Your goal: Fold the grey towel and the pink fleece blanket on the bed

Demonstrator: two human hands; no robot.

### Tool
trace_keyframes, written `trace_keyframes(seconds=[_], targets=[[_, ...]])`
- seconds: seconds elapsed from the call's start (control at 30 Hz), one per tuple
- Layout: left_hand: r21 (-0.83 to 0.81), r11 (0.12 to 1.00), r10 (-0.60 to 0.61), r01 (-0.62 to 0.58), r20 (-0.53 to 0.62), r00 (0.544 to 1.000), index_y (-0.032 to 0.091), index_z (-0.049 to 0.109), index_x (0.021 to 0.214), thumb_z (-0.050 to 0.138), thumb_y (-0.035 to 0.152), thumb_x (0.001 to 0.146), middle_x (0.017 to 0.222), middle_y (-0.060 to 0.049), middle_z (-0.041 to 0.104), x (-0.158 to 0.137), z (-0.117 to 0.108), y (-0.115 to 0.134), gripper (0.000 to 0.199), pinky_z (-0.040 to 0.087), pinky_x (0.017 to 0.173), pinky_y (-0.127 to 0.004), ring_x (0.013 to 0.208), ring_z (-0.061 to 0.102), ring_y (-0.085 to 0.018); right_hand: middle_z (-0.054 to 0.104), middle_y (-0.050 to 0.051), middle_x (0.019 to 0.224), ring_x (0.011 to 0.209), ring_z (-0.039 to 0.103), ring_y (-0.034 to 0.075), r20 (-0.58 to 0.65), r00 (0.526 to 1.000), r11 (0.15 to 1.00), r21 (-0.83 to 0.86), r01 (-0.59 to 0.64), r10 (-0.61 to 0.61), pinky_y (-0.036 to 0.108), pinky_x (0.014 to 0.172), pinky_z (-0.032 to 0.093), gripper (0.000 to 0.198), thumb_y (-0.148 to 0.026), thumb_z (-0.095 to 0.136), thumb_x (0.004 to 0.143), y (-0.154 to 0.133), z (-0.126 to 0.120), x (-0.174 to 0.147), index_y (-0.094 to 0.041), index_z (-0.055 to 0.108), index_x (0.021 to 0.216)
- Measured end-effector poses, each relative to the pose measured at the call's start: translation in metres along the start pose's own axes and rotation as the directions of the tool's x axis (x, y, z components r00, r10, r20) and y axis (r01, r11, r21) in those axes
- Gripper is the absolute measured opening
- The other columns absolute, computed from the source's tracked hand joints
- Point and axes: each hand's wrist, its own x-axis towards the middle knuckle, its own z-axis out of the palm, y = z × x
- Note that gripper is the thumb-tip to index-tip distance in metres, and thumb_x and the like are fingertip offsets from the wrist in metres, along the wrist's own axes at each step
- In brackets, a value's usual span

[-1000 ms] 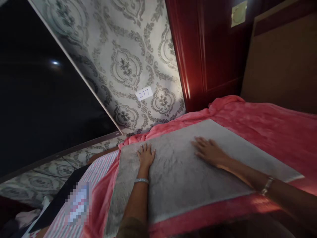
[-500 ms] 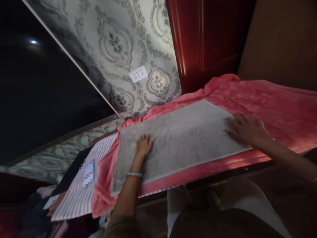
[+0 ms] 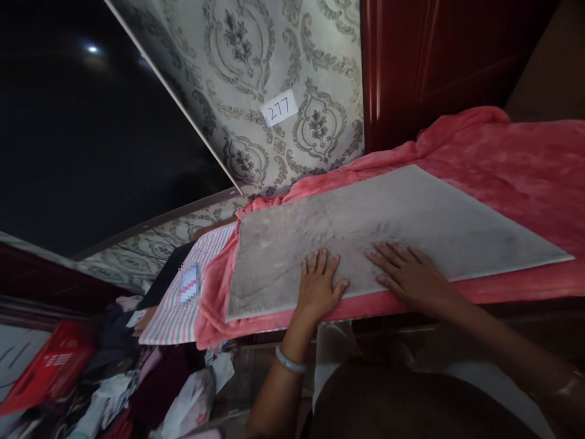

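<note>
A grey plush mat (image 3: 365, 213), roughly rectangular with a pale edge, lies spread out on a pink fleece blanket (image 3: 525, 164). My left hand (image 3: 320, 283) rests flat on the mat's near part, fingers spread; a pale bangle (image 3: 290, 360) circles that wrist. To its right, my right hand (image 3: 409, 274) also lies palm down on the mat with its fingers apart. Neither hand holds anything. Faint creases and darker smudges show in the pile around both hands.
Striped cloth (image 3: 183, 305) sticks out left of the blanket. A large dark screen (image 3: 114, 134) and a wall paper slip marked 277 (image 3: 280, 108) stand behind. A red cabinet door (image 3: 402, 73) rises at the back. Lower left are a red crate (image 3: 55, 360) and a plastic bag (image 3: 194, 396).
My right hand has moved left from the mat's right end towards its middle. My left hand has shifted right and nearer to me on the mat. The camera view has turned.
</note>
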Motion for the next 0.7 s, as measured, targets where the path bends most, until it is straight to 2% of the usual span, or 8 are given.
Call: trace_keyframes(seconds=[0.1, 0.17, 0.27, 0.37, 0.47, 0.6, 0.7], targets=[[0.027, 0.989, -0.142, 0.142, -0.003, 0.990, 0.032, 0.032, 0.160, 0.043, 0.053, 0.100, 0.170, -0.002, 0.020, -0.021, -0.004, -0.019, 0.065, 0.014, 0.126, -0.058, 0.157, 0.017, -0.030, 0.032, 0.005, 0.163, 0.150, 0.028, 0.033, -0.043, 0.999, 1.000, -0.017, -0.020, 0.019, 0.060, 0.117, 0.029, 0.068, -0.059, 0.020, 0.100, 0.010, 0.001, -0.009, -0.028, 0.045, 0.155], [0.063, 0.956, -0.287, 0.287, -0.019, 0.958, 0.033, 0.033, 0.160, 0.045, 0.051, 0.100, 0.170, -0.002, 0.022, -0.041, -0.004, -0.039, 0.064, 0.016, 0.126, -0.059, 0.157, 0.018, -0.032, 0.034, 0.006, 0.162, 0.149, 0.030, 0.033, -0.084, 0.996, 1.000, -0.026, -0.012, 0.009, 0.060, 0.116, 0.031, 0.070, -0.060, 0.016, 0.100, 0.012, 0.003, -0.013, -0.027, 0.048, 0.153], [0.123, 0.863, -0.479, 0.491, -0.114, 0.870, 0.028, 0.036, 0.159, 0.043, 0.047, 0.100, 0.168, -0.007, 0.028, -0.072, -0.003, -0.074, 0.062, 0.017, 0.125, -0.059, 0.156, 0.021, -0.033, 0.039, 0.006, 0.159, 0.147, 0.034, 0.033, -0.147, 0.989, 0.999, -0.030, -0.010, 0.006, 0.059, 0.114, 0.034, 0.073, -0.060, 0.011, 0.100, 0.011, 0.008, -0.015, -0.027, 0.053, 0.150], [0.136, 0.761, -0.595, 0.634, -0.242, 0.766, 0.025, 0.043, 0.156, 0.042, 0.044, 0.101, 0.166, -0.009, 0.032, -0.096, -0.001, -0.102, 0.058, 0.021, 0.122, -0.064, 0.155, 0.022, -0.035, 0.041, 0.004, 0.158, 0.146, 0.037, 0.033, -0.205, 0.979, 1.000, -0.012, -0.021, 0.018, 0.060, 0.113, 0.034, 0.072, -0.059, 0.011, 0.099, 0.011, 0.013, -0.015, -0.029, 0.054, 0.149], [0.096, 0.701, -0.659, 0.706, -0.290, 0.694, 0.023, 0.045, 0.154, 0.042, 0.044, 0.101, 0.166, -0.011, 0.032, -0.107, 0.001, -0.114, 0.057, 0.029, 0.118, -0.064, 0.153, 0.026, -0.037, 0.042, 0.004, 0.157, 0.146, 0.037, 0.034, -0.215, 0.977, 1.000, 0.012, -0.002, 0.005, 0.059, 0.114, 0.033, 0.070, -0.057, 0.014, 0.097, 0.011, 0.015, -0.016, -0.030, 0.052, 0.150], [0.037, 0.702, -0.675, 0.711, -0.283, 0.682, 0.018, 0.047, 0.153, 0.044, 0.041, 0.101, 0.164, -0.019, 0.034, -0.109, 0.001, -0.117, 0.057, 0.036, 0.116, -0.056, 0.147, 0.038, -0.037, 0.042, 0.005, 0.157, 0.146, 0.035, 0.035, -0.216, 0.976, 1.000, 0.015, 0.003, 0.001, 0.062, 0.114, 0.032, 0.069, -0.054, 0.015, 0.096, 0.011, 0.014, -0.017, -0.031, 0.049, 0.152], [-0.026, 0.695, -0.693, 0.719, -0.291, 0.660, 0.020, 0.049, 0.151, 0.044, 0.038, 0.101, 0.161, -0.019, 0.040, -0.111, 0.000, -0.124, 0.054, 0.040, 0.114, -0.055, 0.142, 0.046, -0.036, 0.043, 0.006, 0.157, 0.146, 0.035, 0.036, -0.208, 0.978, 1.000, 0.010, 0.014, -0.011, 0.063, 0.114, 0.030, 0.069, -0.052, 0.016, 0.096, 0.010, 0.013, -0.018, -0.030, 0.048, 0.153]])
